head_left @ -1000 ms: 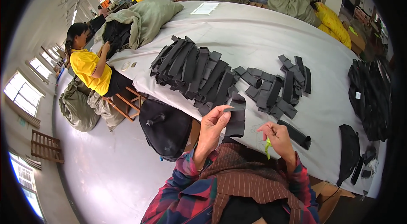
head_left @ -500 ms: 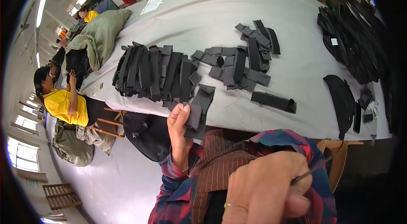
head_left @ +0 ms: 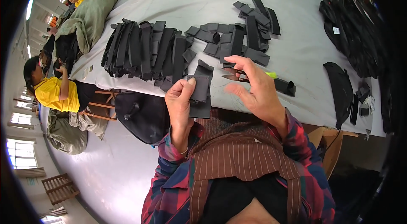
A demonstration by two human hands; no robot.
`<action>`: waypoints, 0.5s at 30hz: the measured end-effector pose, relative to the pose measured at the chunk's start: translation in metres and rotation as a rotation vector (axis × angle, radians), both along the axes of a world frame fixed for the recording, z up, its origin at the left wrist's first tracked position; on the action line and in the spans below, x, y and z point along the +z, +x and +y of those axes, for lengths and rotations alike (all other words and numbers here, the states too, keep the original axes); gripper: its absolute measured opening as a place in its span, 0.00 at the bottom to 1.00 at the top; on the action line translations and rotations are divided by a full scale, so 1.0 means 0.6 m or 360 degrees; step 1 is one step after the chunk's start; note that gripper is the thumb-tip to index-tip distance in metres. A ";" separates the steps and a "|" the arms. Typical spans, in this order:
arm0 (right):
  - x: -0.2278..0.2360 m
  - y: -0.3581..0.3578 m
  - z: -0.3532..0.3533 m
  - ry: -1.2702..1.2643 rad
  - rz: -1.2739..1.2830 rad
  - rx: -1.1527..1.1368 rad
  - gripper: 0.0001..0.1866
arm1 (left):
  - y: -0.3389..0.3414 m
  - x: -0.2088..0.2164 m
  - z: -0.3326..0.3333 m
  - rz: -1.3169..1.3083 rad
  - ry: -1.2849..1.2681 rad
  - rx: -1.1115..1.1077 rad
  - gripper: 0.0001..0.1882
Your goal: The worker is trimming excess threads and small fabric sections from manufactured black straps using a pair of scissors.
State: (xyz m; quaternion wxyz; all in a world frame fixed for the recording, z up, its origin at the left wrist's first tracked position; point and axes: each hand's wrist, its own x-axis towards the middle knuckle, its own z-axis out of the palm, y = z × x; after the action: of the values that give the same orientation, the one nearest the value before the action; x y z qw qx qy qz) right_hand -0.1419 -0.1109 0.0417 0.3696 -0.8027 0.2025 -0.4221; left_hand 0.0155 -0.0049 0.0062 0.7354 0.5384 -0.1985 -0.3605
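Observation:
My left hand holds a dark grey fabric strip upright in front of my chest, thumb pressed on its face. My right hand grips small thread snips with a yellow-green handle, the blades pointing left toward the strip's upper right edge. Both hands hover just above the near edge of the grey table.
A long row of black strips lies on the table beyond my left hand, with a looser pile to its right. Black bags sit at the right. A person in yellow sits at the left.
My right hand has come up from near my lap to beside the strip, bringing the snips to it. My left hand has kept hold of the strip.

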 end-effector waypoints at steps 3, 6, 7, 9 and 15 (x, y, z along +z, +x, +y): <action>-0.010 -0.008 -0.010 -0.0262 0.0070 -0.0005 0.18 | -0.013 0.004 -0.003 0.0028 0.0023 -0.0004 0.13; -0.005 -0.011 -0.006 -0.0625 0.0367 -0.0134 0.18 | -0.005 -0.009 0.001 -0.0060 0.0010 0.0007 0.11; -0.007 -0.008 -0.003 -0.0655 0.0350 -0.0176 0.17 | -0.005 -0.008 0.000 -0.0061 0.0009 0.0008 0.11; -0.010 -0.005 -0.002 -0.0686 0.0333 -0.0216 0.17 | -0.008 -0.008 -0.001 -0.0141 0.0019 0.0038 0.12; -0.011 -0.004 -0.003 -0.0820 0.0292 -0.0262 0.13 | -0.019 0.001 -0.004 -0.0062 0.0020 0.0046 0.10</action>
State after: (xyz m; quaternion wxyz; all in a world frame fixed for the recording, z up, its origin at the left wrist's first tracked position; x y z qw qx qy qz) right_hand -0.1443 -0.1126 0.0351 0.0982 -0.8858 0.1858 -0.4137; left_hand 0.0044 -0.0075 0.0066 0.7332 0.5527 -0.2028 -0.3404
